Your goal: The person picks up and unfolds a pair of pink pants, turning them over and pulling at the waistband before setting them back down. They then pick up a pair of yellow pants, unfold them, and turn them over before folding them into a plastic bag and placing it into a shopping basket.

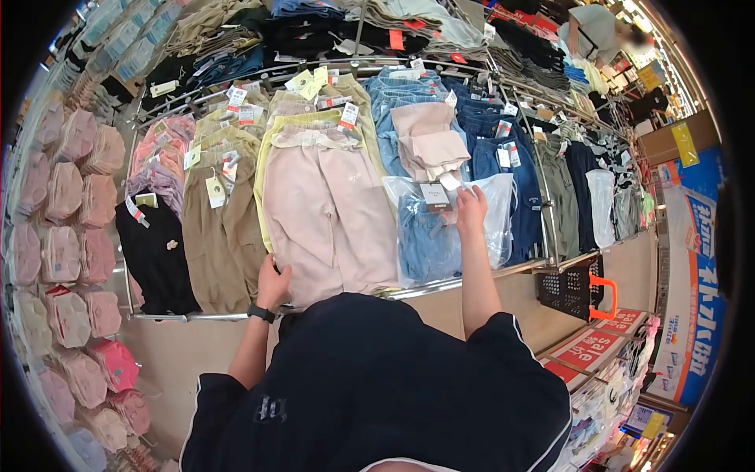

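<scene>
Pale pink trousers [330, 204] lie spread over a yellow pair on the rack, waistband away from me. My left hand [273, 283], with a dark watch on the wrist, is closed at the lower left edge of the pink trousers; its fingertips are partly hidden. A folded pale pink garment [427, 141] rests on the light blue jeans to the right. My right hand [472, 206] is closed, pinching a white tag [450, 182] beside that garment. Below it lies a clear plastic bag [495, 224], with a dark printed label [435, 197] at its upper part.
Khaki trousers [222, 259] and a black garment [157, 259] lie to the left, dark blue jeans [519, 189] to the right. A metal rail [197, 317] borders the front. Pink packaged items [63, 259] hang at left. A black basket [565, 293] with an orange handle stands at right.
</scene>
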Tool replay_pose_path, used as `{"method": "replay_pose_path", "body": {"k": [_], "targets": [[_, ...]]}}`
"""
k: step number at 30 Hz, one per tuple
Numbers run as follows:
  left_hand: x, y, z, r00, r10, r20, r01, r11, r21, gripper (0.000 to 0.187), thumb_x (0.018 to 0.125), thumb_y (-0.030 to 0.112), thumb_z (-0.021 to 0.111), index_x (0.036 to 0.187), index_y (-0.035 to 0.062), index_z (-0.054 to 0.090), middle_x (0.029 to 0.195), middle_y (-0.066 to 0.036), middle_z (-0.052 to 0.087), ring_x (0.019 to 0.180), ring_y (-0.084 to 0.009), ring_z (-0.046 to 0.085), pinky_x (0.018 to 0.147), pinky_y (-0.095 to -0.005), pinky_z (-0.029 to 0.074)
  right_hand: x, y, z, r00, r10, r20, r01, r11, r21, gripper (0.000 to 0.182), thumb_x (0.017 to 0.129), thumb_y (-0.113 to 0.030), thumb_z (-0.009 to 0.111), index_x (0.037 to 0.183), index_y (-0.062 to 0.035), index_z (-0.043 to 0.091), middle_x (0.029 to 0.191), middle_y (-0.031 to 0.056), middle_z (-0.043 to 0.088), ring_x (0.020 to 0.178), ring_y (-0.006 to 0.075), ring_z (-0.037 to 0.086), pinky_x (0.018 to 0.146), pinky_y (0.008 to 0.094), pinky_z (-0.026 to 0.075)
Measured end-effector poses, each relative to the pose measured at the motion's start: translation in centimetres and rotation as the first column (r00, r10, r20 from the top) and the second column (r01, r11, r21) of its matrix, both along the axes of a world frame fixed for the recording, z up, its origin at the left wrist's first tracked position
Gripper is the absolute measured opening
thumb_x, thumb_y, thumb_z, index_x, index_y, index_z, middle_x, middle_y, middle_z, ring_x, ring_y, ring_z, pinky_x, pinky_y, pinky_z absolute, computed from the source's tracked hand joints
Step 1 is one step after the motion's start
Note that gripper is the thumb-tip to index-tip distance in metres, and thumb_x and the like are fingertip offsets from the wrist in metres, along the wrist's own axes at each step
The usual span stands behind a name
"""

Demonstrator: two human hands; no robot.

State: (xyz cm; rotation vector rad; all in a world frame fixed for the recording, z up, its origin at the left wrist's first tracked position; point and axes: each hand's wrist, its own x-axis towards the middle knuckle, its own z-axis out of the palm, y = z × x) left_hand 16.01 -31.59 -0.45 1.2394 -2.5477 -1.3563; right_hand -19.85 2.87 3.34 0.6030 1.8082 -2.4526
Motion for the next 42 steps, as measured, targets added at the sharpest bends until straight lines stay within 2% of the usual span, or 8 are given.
{"method": "replay_pose_path", "body": {"k": [9, 11, 16, 19, 31, 35, 38, 42], "targets": [[-1.1, -0.4, -3.1, 0.992, -0.044, -0.116, 0.022, 0.983, -0.183, 0.052, 0.077, 0.022, 0.066, 0.117, -0.0078, 0.052, 0.103, -0.029, 0.064, 0.097, -0.0424, 0.061, 0.083, -0.0460, 0.049, 6.9, -3.3, 2.6, 0.912, 0.293, -0.288, -0.133, 0.874, 0.467, 0.027, 0.089, 0.001, 0.057, 0.115, 0.0018, 0.059, 0.110, 0.0109, 0.064, 0.098, 0.0149, 0.062, 0.083, 0.0260, 0.049], [-1.3, -0.6, -1.9, 0.997, -0.065, 0.040, 0.071, 0.984, -0.165, 0.041, 0.077, 0.023, 0.066, 0.104, -0.0064, 0.056, 0.093, -0.028, 0.064, 0.090, -0.0433, 0.062, 0.077, -0.0476, 0.049, 10.5, -4.7, 2.7, 0.797, 0.564, -0.217, -0.445, 0.790, 0.422, 0.025, 0.090, 0.000, 0.057, 0.115, 0.0030, 0.058, 0.104, 0.0105, 0.065, 0.093, 0.0107, 0.061, 0.075, 0.0221, 0.049], [-0.8, -0.3, -1.1, 0.986, -0.091, 0.142, 0.121, 0.967, -0.224, 0.029, 0.084, 0.027, 0.061, 0.076, -0.0005, 0.062, 0.075, -0.024, 0.064, 0.076, -0.0435, 0.063, 0.068, -0.0504, 0.050, 17.8, -7.1, -1.9, 0.509, 0.850, 0.137, -0.398, 0.091, 0.913, 0.053, 0.082, -0.020, 0.070, 0.124, 0.0043, 0.049, 0.105, 0.0254, 0.062, 0.094, 0.0372, 0.064, 0.077, 0.0440, 0.052], [-0.6, 0.0, -0.7, 0.987, -0.072, 0.146, 0.112, 0.950, -0.291, 0.031, 0.086, 0.029, 0.060, 0.075, 0.0002, 0.064, 0.075, -0.024, 0.064, 0.076, -0.0430, 0.063, 0.068, -0.0510, 0.051, 18.7, -7.4, -3.1, 0.551, 0.757, 0.350, -0.498, -0.039, 0.867, 0.073, 0.080, -0.029, 0.070, 0.135, 0.0038, 0.035, 0.113, 0.0298, 0.057, 0.101, 0.0461, 0.060, 0.081, 0.0524, 0.050], [-1.1, 0.2, 2.5, 0.991, -0.127, -0.031, 0.121, 0.981, -0.153, 0.021, 0.090, 0.020, 0.059, 0.081, 0.0008, 0.061, 0.080, -0.019, 0.066, 0.078, -0.0358, 0.064, 0.070, -0.0417, 0.051, 15.3, -6.9, -6.4, 0.459, 0.692, 0.557, -0.627, -0.192, 0.755, 0.033, 0.079, -0.022, 0.065, 0.096, 0.0054, 0.059, 0.110, 0.0287, 0.060, 0.094, 0.0397, 0.064, 0.081, 0.0480, 0.051], [-3.0, 0.2, 8.7, 0.846, 0.163, -0.507, 0.203, 0.781, 0.590, 0.019, 0.098, 0.022, 0.053, 0.096, 0.0028, 0.055, 0.099, -0.008, 0.066, 0.092, -0.0196, 0.062, 0.082, -0.0331, 0.047, 17.0, -6.5, -5.0, 0.439, 0.856, 0.275, -0.593, 0.046, 0.804, 0.046, 0.078, -0.018, 0.068, 0.118, 0.0007, 0.054, 0.122, 0.0301, 0.051, 0.108, 0.0420, 0.056, 0.088, 0.0453, 0.049], [-3.8, 1.8, 18.1, 0.668, 0.302, -0.680, 0.501, 0.494, 0.711, 0.022, 0.101, 0.023, 0.048, 0.108, 0.0029, 0.051, 0.115, -0.006, 0.059, 0.108, -0.0143, 0.055, 0.092, -0.0334, 0.044, 19.1, -9.1, -1.4, 0.516, 0.857, 0.019, -0.437, 0.244, 0.866, 0.064, 0.074, -0.011, 0.071, 0.133, -0.0042, 0.047, 0.132, 0.0316, 0.039, 0.118, 0.0457, 0.047, 0.096, 0.0441, 0.046], [-3.2, 3.2, 24.8, 0.516, 0.401, -0.757, 0.530, 0.544, 0.650, 0.031, 0.102, 0.026, 0.044, 0.119, 0.0013, 0.049, 0.121, -0.010, 0.058, 0.116, -0.0183, 0.054, 0.098, -0.0374, 0.043, 17.8, -13.5, 0.9, 0.565, 0.818, -0.107, -0.180, 0.249, 0.952, 0.068, 0.075, -0.010, 0.072, 0.136, -0.0014, 0.045, 0.132, 0.0295, 0.041, 0.119, 0.0430, 0.047, 0.098, 0.0400, 0.044]]}}
